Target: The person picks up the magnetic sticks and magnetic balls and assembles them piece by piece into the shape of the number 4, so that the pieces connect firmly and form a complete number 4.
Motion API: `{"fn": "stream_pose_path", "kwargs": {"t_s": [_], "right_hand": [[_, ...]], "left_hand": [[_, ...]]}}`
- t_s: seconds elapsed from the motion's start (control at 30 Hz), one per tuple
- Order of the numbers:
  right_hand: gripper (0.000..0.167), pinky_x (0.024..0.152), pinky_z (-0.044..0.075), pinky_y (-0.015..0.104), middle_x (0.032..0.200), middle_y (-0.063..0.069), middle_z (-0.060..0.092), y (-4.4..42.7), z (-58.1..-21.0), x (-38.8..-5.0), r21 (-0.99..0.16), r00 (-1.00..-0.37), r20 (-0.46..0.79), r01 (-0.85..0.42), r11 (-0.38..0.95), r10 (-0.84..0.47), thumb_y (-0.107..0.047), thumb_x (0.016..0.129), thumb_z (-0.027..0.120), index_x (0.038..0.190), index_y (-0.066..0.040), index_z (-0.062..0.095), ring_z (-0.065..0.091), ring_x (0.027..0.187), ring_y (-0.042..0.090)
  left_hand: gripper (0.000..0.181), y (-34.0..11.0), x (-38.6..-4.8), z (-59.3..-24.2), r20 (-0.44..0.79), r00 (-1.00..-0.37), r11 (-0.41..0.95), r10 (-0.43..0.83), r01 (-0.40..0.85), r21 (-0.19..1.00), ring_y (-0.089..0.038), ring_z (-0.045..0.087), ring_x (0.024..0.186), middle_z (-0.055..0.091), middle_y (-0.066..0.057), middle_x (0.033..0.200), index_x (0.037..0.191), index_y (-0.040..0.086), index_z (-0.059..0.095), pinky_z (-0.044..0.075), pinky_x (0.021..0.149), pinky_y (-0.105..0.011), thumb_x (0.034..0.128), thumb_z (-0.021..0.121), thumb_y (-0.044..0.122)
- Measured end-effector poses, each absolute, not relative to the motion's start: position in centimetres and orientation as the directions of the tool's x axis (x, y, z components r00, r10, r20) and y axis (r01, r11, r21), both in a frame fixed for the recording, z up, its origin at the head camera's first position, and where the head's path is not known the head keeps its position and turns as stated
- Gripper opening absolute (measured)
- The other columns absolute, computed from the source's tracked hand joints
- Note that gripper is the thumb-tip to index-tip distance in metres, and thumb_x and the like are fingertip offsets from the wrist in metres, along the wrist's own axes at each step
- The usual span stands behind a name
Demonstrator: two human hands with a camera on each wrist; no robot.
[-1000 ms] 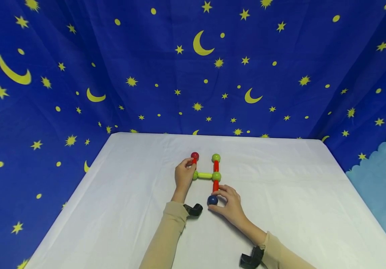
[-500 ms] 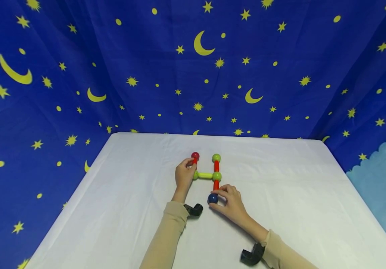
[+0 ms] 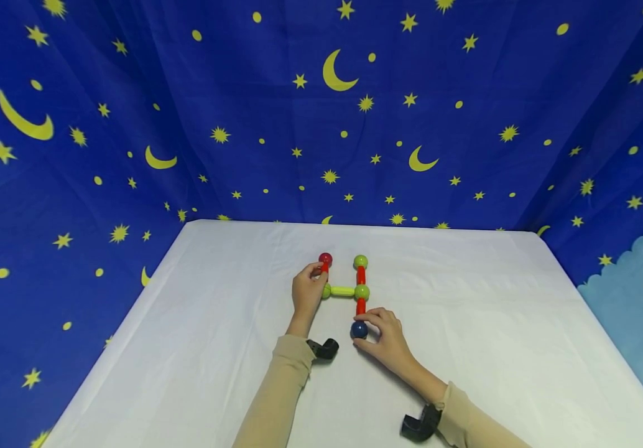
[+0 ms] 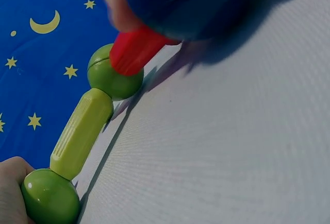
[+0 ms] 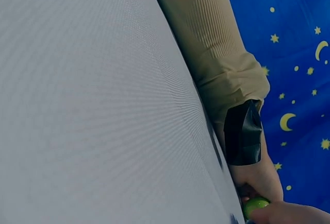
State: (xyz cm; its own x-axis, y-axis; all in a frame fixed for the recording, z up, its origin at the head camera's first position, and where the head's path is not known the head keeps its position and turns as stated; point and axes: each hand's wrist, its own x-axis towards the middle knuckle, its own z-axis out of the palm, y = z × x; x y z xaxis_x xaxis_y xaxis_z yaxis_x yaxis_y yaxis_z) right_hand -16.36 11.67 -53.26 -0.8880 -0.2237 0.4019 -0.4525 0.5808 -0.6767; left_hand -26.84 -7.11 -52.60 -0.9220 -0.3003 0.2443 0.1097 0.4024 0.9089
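On the white table lies a figure of balls and rods shaped like an H without its lower left leg. My left hand (image 3: pixel 307 292) holds its left side, fingers at the red rod (image 3: pixel 324 269) between a red ball (image 3: pixel 325 258) and a green ball (image 3: pixel 326 290). A yellow-green rod (image 3: pixel 342 291) joins that to another green ball (image 3: pixel 362 292). Above this stand a red rod (image 3: pixel 361 275) and a green ball (image 3: pixel 360 261). My right hand (image 3: pixel 387 341) pinches a blue ball (image 3: pixel 358 330) at the near end of the lower red rod (image 3: pixel 360 305).
A white cloth (image 3: pixel 187 373) covers the table. Blue curtains (image 3: pixel 277 112) with stars and moons enclose its back and sides. Black wrist cameras sit on the left cuff (image 3: pixel 324 350) and the right cuff (image 3: pixel 421 424).
The blue ball, in my right hand's pinch, has shifted slightly right and away from me, coming in line under the lower red rod. My left hand has stayed in place.
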Motion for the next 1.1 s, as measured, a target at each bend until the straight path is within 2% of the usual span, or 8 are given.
{"fn": "stream_pose_path", "kwargs": {"t_s": [0.2,0.4,0.67,1.1], "right_hand": [[0.042,0.081,0.039,0.033,0.101,0.004,0.064,11.82,-53.15,-16.24,-0.710,-0.896,0.390,-0.440,0.551,-0.214,-0.009,0.068,0.082,0.108,-0.012,0.070,0.054,0.097,0.022],[0.042,0.079,0.038,0.030,0.094,0.001,0.063,11.90,-52.86,-16.25,-0.724,-0.911,0.366,-0.406,0.558,-0.189,-0.008,0.069,0.079,0.109,-0.012,0.069,0.053,0.092,0.017],[0.039,0.078,0.036,0.032,0.089,-0.002,0.062,11.84,-52.55,-16.12,-0.695,-0.904,0.382,-0.417,0.586,-0.190,-0.010,0.065,0.077,0.103,-0.013,0.068,0.052,0.087,0.014],[0.043,0.077,0.037,0.031,0.090,-0.002,0.064,11.35,-52.81,-16.14,-0.657,-0.892,0.403,-0.436,0.615,-0.202,-0.016,0.069,0.080,0.110,-0.013,0.069,0.054,0.087,0.015]], "left_hand": [[0.024,-7.05,-26.78,-52.65,0.226,-0.928,0.395,-0.297,0.096,0.913,-0.004,0.047,0.054,0.074,-0.009,0.090,0.104,0.010,0.073,0.036,0.050,-0.019,0.0812,0.067,0.014],[0.024,-7.06,-26.72,-52.56,0.238,-0.926,0.407,-0.292,0.105,0.907,-0.005,0.049,0.054,0.074,-0.010,0.089,0.104,0.009,0.073,0.037,0.051,-0.019,0.0812,0.067,0.014],[0.024,-7.03,-26.70,-52.58,0.243,-0.928,0.404,-0.282,0.115,0.907,-0.004,0.048,0.053,0.074,-0.010,0.090,0.104,0.009,0.073,0.037,0.050,-0.019,0.0813,0.067,0.014],[0.024,-7.34,-26.74,-52.98,0.243,-0.923,0.396,-0.298,0.112,0.911,-0.005,0.048,0.055,0.074,-0.011,0.089,0.103,0.009,0.073,0.036,0.051,-0.019,0.0802,0.067,0.012]]}}
